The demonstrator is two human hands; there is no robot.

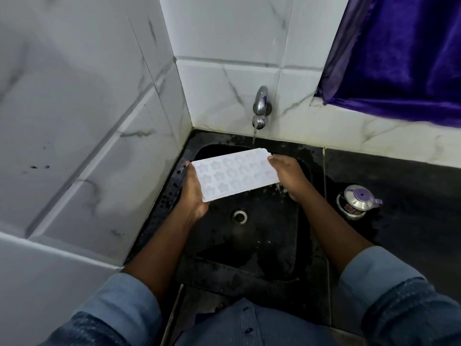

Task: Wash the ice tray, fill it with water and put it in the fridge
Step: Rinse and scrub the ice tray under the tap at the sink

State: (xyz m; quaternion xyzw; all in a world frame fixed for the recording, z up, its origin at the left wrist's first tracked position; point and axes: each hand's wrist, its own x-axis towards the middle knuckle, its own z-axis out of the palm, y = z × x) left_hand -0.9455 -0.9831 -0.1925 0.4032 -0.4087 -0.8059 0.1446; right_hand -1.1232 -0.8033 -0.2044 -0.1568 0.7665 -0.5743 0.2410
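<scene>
Ice tray point(234, 174) under the running tap point(260, 106), left hand point(195, 193) and right hand point(289, 176) each gripping one end.

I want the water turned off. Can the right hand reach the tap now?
Probably yes. Nothing stands between the right hand and the tap on the wall beyond it. But that hand holds one end of the ice tray, so it must let go first; the left hand holds the other end.
</scene>
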